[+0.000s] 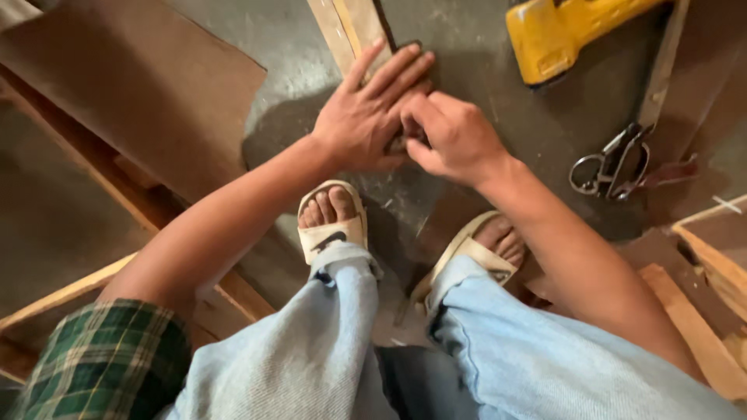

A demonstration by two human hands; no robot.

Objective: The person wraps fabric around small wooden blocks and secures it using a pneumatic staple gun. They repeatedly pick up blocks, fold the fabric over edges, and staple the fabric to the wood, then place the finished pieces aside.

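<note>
I am crouched over a grey concrete floor. My left hand (369,113) lies flat with fingers spread, pressing down on the near end of a narrow pale wooden strip (348,27) that runs away from me. My right hand (451,136) is right beside it, fingers curled and pinched at the strip's end, where a small dark thing is mostly hidden under both hands. I cannot tell what that thing is.
A yellow power tool (560,31) lies at the top right. Metal scissors (615,163) rest on the floor to the right. A brown board (132,93) leans at the left over wooden frame pieces (85,284). More wooden slats (700,327) lie at the right. My sandalled feet (333,222) stand below my hands.
</note>
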